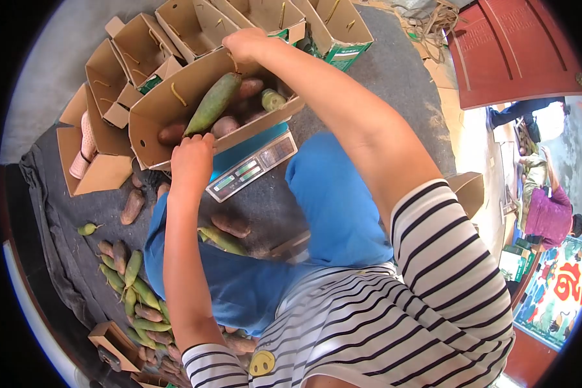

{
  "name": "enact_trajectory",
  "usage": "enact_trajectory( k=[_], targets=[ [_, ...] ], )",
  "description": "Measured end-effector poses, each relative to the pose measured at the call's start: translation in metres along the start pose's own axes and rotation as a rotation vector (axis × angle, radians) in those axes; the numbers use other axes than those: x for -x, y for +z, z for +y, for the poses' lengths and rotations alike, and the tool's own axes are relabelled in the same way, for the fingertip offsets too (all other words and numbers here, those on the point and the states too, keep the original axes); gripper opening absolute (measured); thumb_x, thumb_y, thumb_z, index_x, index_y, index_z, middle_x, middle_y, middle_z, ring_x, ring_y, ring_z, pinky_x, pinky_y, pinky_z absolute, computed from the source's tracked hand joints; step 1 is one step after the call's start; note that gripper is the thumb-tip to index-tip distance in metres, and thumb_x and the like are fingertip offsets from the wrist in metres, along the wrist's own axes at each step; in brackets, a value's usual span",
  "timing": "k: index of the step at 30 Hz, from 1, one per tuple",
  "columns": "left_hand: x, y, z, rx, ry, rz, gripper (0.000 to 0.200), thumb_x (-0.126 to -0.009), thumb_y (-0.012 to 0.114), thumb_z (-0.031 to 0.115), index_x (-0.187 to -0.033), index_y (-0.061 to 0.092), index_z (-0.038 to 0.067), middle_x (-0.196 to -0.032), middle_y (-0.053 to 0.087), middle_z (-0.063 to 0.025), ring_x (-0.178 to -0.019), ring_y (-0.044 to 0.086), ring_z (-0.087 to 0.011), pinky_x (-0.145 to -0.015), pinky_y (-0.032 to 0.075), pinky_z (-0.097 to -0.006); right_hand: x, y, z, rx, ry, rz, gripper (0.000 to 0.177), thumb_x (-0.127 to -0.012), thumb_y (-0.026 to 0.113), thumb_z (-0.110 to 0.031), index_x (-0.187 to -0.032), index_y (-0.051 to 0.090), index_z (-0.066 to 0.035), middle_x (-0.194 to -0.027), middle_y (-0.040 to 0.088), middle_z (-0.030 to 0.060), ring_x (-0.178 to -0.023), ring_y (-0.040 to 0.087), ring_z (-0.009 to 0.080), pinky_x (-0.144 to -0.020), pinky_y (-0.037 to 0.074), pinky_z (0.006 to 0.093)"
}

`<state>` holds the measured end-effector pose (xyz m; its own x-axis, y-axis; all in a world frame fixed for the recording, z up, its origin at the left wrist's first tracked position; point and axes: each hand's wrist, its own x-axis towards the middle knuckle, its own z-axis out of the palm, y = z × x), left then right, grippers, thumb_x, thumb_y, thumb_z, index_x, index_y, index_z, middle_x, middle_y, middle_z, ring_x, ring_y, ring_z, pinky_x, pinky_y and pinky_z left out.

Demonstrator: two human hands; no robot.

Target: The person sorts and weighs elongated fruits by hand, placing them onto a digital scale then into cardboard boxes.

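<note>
An uncovered cardboard box stands on a digital scale in front of me. Inside it lie a long green radish and several reddish-brown root vegetables, plus a shorter green piece. My left hand is closed over the box's near rim, close to the lower tip of the long radish. At the far rim, my right hand is closed around the edge, with a cord handle hanging just below its fingers. The fingertips of both hands are partly hidden.
Several uncovered cardboard boxes line the back; one at left holds a pink foam-netted item. Green radishes and brown roots lie on the dark cloth. A person in purple is beyond the red door.
</note>
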<state>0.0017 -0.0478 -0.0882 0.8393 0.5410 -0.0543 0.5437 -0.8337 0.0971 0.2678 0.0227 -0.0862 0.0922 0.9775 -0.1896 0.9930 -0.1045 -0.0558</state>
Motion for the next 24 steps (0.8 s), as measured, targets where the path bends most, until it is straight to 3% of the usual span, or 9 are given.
enact_trajectory(
  k=[4, 7, 10, 13, 16, 20, 22, 24],
  targets=[
    [-0.003, 0.0, -0.002, -0.002, 0.075, -0.02, 0.014, -0.079, 0.063, 0.014, -0.086, 0.055, 0.005, -0.084, 0.061, -0.0135, -0.083, 0.059, -0.0323, -0.071, 0.048, -0.0433, 0.003, 0.006, 0.005, 0.07, -0.112, 0.056, 0.024, -0.078, 0.061, -0.031, -0.088, 0.071, -0.012, -0.093, 0.069, 0.0117, -0.093, 0.065, 0.0291, -0.076, 0.051, 0.0419],
    [-0.005, -0.008, 0.005, -0.063, 0.122, -0.024, 0.013, -0.079, 0.063, 0.013, -0.085, 0.055, 0.005, -0.083, 0.061, -0.0127, -0.081, 0.059, -0.0316, -0.069, 0.048, -0.0432, -0.006, 0.028, 0.012, 0.059, -0.201, 0.125, 0.023, -0.077, 0.063, -0.03, -0.092, 0.07, -0.014, -0.096, 0.068, 0.0109, -0.095, 0.064, 0.0294, -0.079, 0.051, 0.0416],
    [-0.008, -0.015, 0.017, -0.092, 0.177, -0.071, 0.013, -0.079, 0.063, 0.013, -0.084, 0.055, 0.005, -0.082, 0.061, -0.0125, -0.08, 0.059, -0.0318, -0.069, 0.047, -0.0437, 0.03, 0.021, 0.027, 0.0, -0.314, 0.223, 0.022, -0.079, 0.061, -0.029, -0.092, 0.068, -0.012, -0.088, 0.067, 0.0109, -0.09, 0.064, 0.0314, -0.076, 0.05, 0.0435],
    [-0.016, -0.028, 0.046, -0.139, 0.29, -0.08, 0.011, -0.079, 0.063, 0.012, -0.083, 0.055, 0.006, -0.081, 0.059, -0.0105, -0.082, 0.058, -0.0295, -0.07, 0.047, -0.0423, 0.098, 0.016, 0.071, -0.023, -0.23, 0.203, 0.023, -0.08, 0.06, -0.03, -0.089, 0.067, -0.01, -0.084, 0.066, 0.0121, -0.086, 0.064, 0.0327, -0.072, 0.05, 0.0451],
    [-0.043, -0.047, 0.104, -0.189, 0.484, -0.049, 0.005, -0.078, 0.058, 0.01, -0.08, 0.055, 0.007, -0.08, 0.058, -0.0085, -0.083, 0.057, -0.0272, -0.074, 0.046, -0.0405, 0.197, 0.039, 0.133, -0.181, 0.038, 0.289, 0.024, -0.081, 0.059, -0.03, -0.088, 0.065, -0.008, -0.083, 0.065, 0.0148, -0.083, 0.063, 0.0358, -0.07, 0.049, 0.0469],
    [-0.104, -0.051, 0.196, -0.234, 0.821, 0.052, 0.005, -0.076, 0.052, 0.009, -0.079, 0.056, 0.008, -0.08, 0.059, -0.0079, -0.087, 0.057, -0.0257, -0.082, 0.044, -0.0407, 0.36, 0.088, 0.2, -0.26, 0.481, 0.34, 0.028, -0.084, 0.057, -0.034, -0.098, 0.066, -0.012, -0.092, 0.066, 0.0139, -0.092, 0.062, 0.0328, -0.078, 0.05, 0.0457],
    [-0.133, -0.04, 0.248, -0.203, 0.967, 0.197, 0.006, -0.076, 0.051, 0.01, -0.078, 0.056, 0.01, -0.081, 0.058, -0.0068, -0.089, 0.057, -0.0247, -0.088, 0.043, -0.0407, 0.444, 0.11, 0.221, -0.295, 0.661, 0.394, 0.032, -0.086, 0.057, -0.037, -0.104, 0.066, -0.013, -0.095, 0.066, 0.0144, -0.093, 0.061, 0.034, -0.079, 0.049, 0.0445],
    [-0.145, -0.038, 0.303, -0.05, 0.971, 0.307, 0.009, -0.077, 0.055, 0.012, -0.081, 0.063, 0.009, -0.089, 0.063, -0.0075, -0.092, 0.059, -0.025, -0.094, 0.039, -0.0416, 0.519, 0.138, 0.231, -0.35, 0.904, 0.464, 0.032, -0.084, 0.058, -0.038, -0.1, 0.067, -0.012, -0.092, 0.066, 0.0157, -0.088, 0.062, 0.0358, -0.078, 0.049, 0.0451]
  ],
)
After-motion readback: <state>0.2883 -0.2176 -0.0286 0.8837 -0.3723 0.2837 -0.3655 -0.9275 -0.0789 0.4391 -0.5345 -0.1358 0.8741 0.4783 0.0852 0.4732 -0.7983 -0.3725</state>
